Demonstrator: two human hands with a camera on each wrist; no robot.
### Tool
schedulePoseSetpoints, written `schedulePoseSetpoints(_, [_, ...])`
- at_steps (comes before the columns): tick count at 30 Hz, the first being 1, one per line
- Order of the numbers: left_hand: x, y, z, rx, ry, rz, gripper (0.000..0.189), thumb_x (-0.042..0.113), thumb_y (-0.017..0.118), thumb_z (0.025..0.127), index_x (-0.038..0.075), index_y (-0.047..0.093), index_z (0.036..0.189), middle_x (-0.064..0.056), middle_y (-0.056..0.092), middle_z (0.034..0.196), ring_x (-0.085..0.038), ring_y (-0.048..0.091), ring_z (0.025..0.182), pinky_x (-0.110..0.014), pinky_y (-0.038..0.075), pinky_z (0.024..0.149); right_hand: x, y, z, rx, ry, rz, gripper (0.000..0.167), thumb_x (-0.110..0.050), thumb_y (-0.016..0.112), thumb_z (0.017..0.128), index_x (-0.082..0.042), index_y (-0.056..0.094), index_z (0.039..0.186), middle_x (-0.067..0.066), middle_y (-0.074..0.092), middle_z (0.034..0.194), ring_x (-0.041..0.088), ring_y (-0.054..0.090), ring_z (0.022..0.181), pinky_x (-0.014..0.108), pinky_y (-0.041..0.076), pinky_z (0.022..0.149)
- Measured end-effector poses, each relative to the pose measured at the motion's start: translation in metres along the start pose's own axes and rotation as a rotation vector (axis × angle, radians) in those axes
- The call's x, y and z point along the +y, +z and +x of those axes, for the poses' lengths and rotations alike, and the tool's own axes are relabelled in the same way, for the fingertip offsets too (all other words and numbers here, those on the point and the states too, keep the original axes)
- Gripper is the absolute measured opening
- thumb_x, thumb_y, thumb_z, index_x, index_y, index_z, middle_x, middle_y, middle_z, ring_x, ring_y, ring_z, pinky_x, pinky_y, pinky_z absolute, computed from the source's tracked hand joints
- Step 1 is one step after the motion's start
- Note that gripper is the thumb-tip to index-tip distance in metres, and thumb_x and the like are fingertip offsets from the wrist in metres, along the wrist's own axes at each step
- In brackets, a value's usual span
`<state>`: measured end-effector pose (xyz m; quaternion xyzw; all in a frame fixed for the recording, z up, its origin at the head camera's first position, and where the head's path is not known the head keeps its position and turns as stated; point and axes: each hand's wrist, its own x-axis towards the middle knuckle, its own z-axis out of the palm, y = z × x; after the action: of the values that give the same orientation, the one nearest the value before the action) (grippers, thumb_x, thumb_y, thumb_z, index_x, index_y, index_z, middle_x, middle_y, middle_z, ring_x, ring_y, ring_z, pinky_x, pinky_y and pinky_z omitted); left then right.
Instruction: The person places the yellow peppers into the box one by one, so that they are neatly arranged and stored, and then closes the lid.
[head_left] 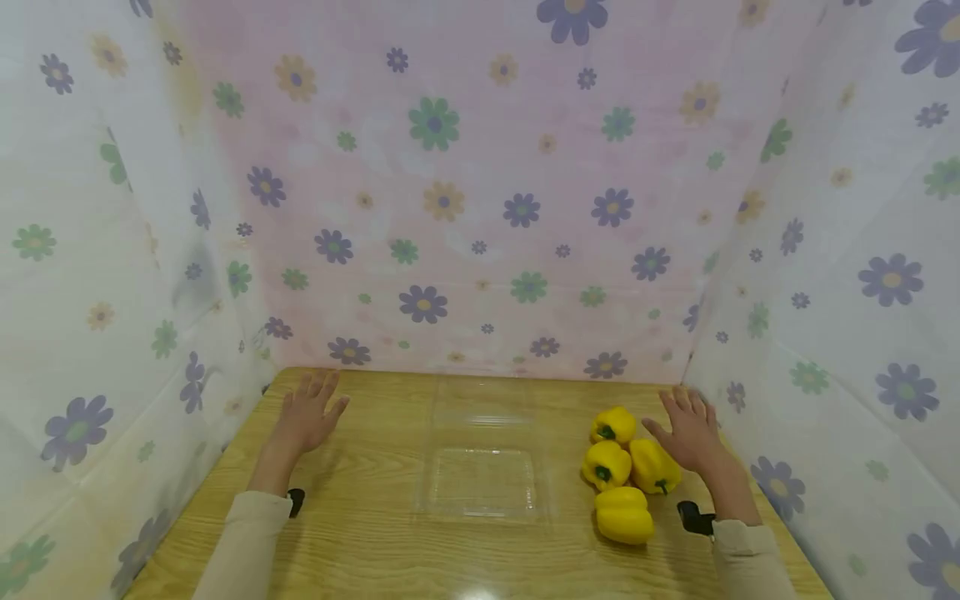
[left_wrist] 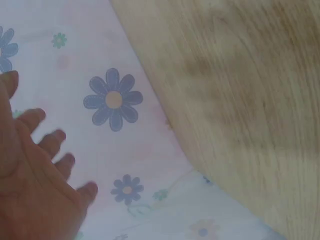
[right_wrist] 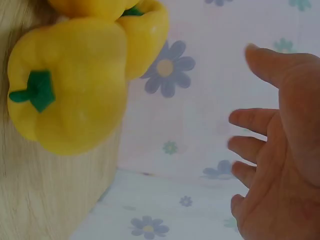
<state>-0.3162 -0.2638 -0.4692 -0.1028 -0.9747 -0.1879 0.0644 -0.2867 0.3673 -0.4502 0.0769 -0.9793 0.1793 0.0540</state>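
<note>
My left hand (head_left: 306, 421) is held over the far left of the table with fingers spread, holding nothing. In the left wrist view that hand (left_wrist: 40, 170) shows its palm side, apart from anything else. My right hand (head_left: 688, 433) hovers at the right, fingers straight, just right of several yellow bell peppers (head_left: 654, 467) with green stems. It touches none of them. In the right wrist view one bell pepper (right_wrist: 75, 85) is close up, apart from the hand (right_wrist: 280, 145). An open clear plastic container (head_left: 483, 483) with its lid (head_left: 483, 404) folded back lies mid-table.
The wood-grain table (head_left: 360, 533) is bounded by flower-patterned sheets at the back (head_left: 465, 167), left (head_left: 112, 333) and right (head_left: 832, 333). Black wrist straps (head_left: 696, 518) show at both sleeves. The nearest yellow pepper (head_left: 624, 517) lies on its side.
</note>
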Motion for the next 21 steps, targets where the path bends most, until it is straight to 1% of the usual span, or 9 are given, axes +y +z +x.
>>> schedulePoseSetpoints(1, [0.001,0.002,-0.001,0.005,0.026,-0.030,0.068,0.043,0.037,0.110,-0.001,0.022,0.160,-0.032,0.017,0.164,-0.056,0.009,0.149,-0.077,0.010,0.113,-0.002,-0.001,-0.003,0.004,-0.019,0.009,0.075,-0.042,0.055,0.104,0.013,0.035,0.150,0.042,0.024,0.155,0.062,0.011,0.144,0.079,-0.001,0.111])
schedulePoseSetpoints(4, [0.005,0.011,-0.005,0.007,0.089,-0.128,0.064,0.039,0.042,0.110,0.000,0.028,0.160,-0.030,0.027,0.162,-0.055,0.018,0.148,-0.074,0.018,0.114,-0.007,-0.002,-0.013,-0.004,-0.083,0.071,0.060,-0.032,0.063,0.102,0.012,0.050,0.141,0.039,0.048,0.142,0.061,0.037,0.133,0.076,0.024,0.108])
schedulePoseSetpoints(6, [0.010,0.018,-0.009,-0.003,0.118,-0.200,0.062,0.036,0.047,0.109,0.004,0.031,0.159,-0.027,0.033,0.161,-0.053,0.025,0.147,-0.071,0.026,0.113,-0.009,-0.003,-0.018,-0.039,-0.127,0.134,0.049,-0.027,0.067,0.100,0.009,0.060,0.132,0.032,0.061,0.130,0.055,0.052,0.123,0.069,0.040,0.101])
schedulePoseSetpoints(8, [0.015,0.026,-0.014,-0.028,0.132,-0.272,0.060,0.034,0.051,0.108,0.007,0.035,0.159,-0.025,0.036,0.159,-0.051,0.031,0.145,-0.069,0.031,0.111,-0.012,-0.003,-0.023,-0.107,-0.187,0.207,0.039,-0.024,0.069,0.099,0.006,0.066,0.123,0.025,0.068,0.120,0.044,0.063,0.111,0.061,0.052,0.091])
schedulePoseSetpoints(11, [0.027,0.041,-0.021,-0.052,0.170,-0.388,0.055,0.031,0.058,0.105,0.008,0.045,0.154,-0.023,0.045,0.155,-0.046,0.048,0.134,-0.064,0.043,0.104,-0.011,-0.004,-0.028,-0.270,-0.262,0.321,0.029,-0.021,0.071,0.097,0.002,0.070,0.115,0.016,0.072,0.112,0.026,0.068,0.101,0.048,0.057,0.088])
schedulePoseSetpoints(12, [0.030,0.046,-0.023,-0.057,0.185,-0.436,0.053,0.030,0.060,0.104,0.007,0.049,0.151,-0.023,0.047,0.153,-0.043,0.054,0.129,-0.060,0.047,0.101,-0.011,-0.004,-0.029,-0.332,-0.281,0.361,0.028,-0.019,0.071,0.096,0.002,0.070,0.115,0.016,0.072,0.111,0.023,0.069,0.100,0.045,0.057,0.087])
schedulePoseSetpoints(15, [0.041,0.062,-0.029,-0.064,0.236,-0.563,0.048,0.026,0.065,0.101,0.004,0.058,0.143,-0.022,0.052,0.148,-0.028,0.064,0.109,-0.044,0.053,0.089,-0.005,-0.002,-0.034,-0.495,-0.298,0.459,0.031,-0.015,0.073,0.094,0.004,0.068,0.118,0.017,0.070,0.115,0.021,0.068,0.104,0.047,0.057,0.088])
schedulePoseSetpoints(18, [0.049,0.076,-0.034,-0.079,0.284,-0.698,0.046,0.022,0.068,0.100,-0.002,0.061,0.138,-0.025,0.052,0.147,-0.017,0.066,0.099,-0.033,0.054,0.082,0.001,0.004,-0.038,-0.564,-0.300,0.511,0.036,-0.013,0.076,0.091,0.004,0.067,0.121,0.020,0.067,0.119,0.028,0.066,0.109,0.060,0.053,0.092])
schedulePoseSetpoints(21, [0.054,0.088,-0.036,-0.096,0.323,-0.821,0.042,0.014,0.068,0.099,-0.008,0.061,0.134,-0.031,0.049,0.147,-0.015,0.066,0.097,-0.030,0.057,0.079,0.005,0.010,-0.042,-0.572,-0.284,0.537,0.039,-0.011,0.079,0.088,0.003,0.066,0.122,0.021,0.064,0.123,0.034,0.065,0.110,0.066,0.051,0.089])
